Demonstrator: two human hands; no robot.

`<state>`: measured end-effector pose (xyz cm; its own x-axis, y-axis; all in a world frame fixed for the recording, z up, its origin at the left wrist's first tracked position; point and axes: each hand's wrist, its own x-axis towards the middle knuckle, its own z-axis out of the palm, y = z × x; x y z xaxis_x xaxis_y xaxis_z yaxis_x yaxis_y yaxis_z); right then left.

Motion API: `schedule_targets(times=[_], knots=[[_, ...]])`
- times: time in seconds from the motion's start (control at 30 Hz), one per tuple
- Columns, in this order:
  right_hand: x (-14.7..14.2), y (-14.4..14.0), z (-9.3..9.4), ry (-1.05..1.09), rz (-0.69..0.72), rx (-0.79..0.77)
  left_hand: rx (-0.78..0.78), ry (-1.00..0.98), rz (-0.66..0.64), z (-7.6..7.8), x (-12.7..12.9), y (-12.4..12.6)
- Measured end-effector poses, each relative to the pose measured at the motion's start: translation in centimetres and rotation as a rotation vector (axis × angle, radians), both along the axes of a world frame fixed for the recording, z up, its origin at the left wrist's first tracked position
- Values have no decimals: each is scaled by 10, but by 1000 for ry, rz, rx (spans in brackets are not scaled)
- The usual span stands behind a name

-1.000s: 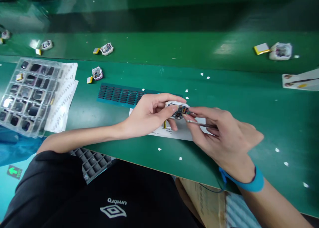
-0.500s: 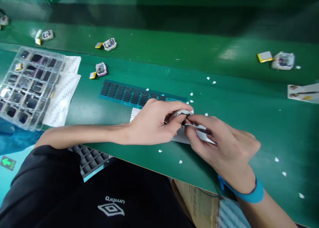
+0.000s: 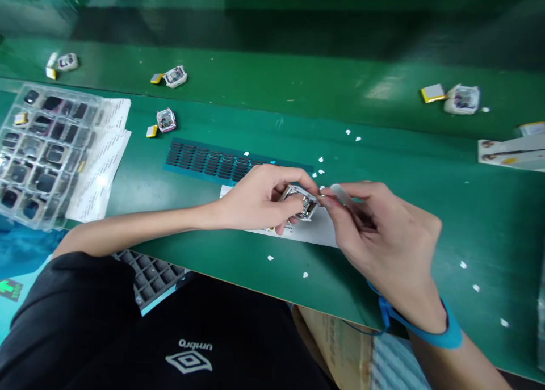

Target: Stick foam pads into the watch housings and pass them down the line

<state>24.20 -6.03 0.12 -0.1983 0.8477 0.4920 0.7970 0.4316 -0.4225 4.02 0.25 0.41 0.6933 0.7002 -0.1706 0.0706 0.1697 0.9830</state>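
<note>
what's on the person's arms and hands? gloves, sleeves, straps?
No gloves: both hands bare, left hand and right hand. Forearms are bare too. A blue wrist strap circles the right wrist, with a thin dark cord leading off it. Black short sleeve on the left arm.

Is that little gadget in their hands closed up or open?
Open: the small device in the left hand shows bare circuitry.

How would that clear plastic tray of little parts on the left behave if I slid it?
The clear tray looks thin and moulded, so it would likely flex and feel light. Its pockets hold small dark parts that might jump out if jolted. Resting on paper sheets, it may drag them along.
</note>
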Motion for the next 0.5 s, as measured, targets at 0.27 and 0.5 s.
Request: schedule_targets(times=[0.27,0.5], knots=[[3,-3,4,-124,89,89,-334,-46,-5,17,1,4],[5,-1,5,-172,-32,151,-340,-71,22,15,-1,5]])
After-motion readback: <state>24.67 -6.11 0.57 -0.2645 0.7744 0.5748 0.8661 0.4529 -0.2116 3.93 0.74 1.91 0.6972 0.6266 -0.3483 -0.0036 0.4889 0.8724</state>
